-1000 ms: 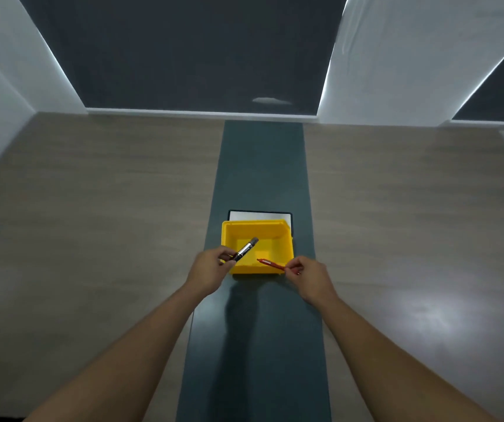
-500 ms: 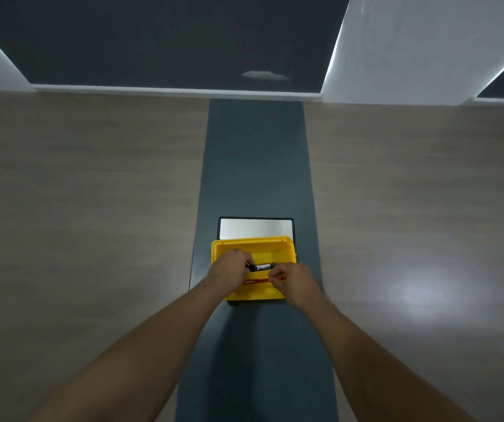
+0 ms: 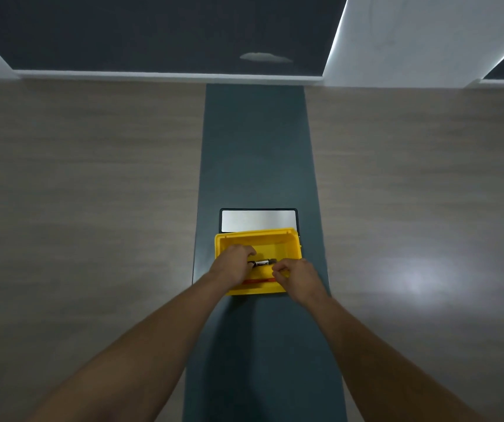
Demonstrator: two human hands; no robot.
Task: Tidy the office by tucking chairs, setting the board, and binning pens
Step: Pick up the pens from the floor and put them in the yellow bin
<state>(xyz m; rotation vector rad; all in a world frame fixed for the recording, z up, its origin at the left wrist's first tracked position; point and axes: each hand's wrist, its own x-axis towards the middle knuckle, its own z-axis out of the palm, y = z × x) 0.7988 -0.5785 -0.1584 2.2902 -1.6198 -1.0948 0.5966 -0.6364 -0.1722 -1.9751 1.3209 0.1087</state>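
A yellow bin (image 3: 294, 242) stands on the dark centre strip of the table, and both my hands are inside it. My left hand (image 3: 233, 265) curls around the left end of a black marker (image 3: 262, 262), which lies level across the bin. My right hand (image 3: 299, 277) is closed with its fingers at the right end of a red pen (image 3: 257, 280), which lies low along the bin's near side. The pen's right tip is hidden under that hand.
A small whiteboard (image 3: 258, 220) with a dark frame lies flat just behind the bin, partly under it. The dark strip (image 3: 257, 147) runs down the middle of the wooden table (image 3: 92, 193). White walls and dark panels rise beyond the far edge.
Both hands went from above the bin's near rim down into it, carrying the marker and the pen. The marker turned from tilted to level, and the pen now lies low in the bin.
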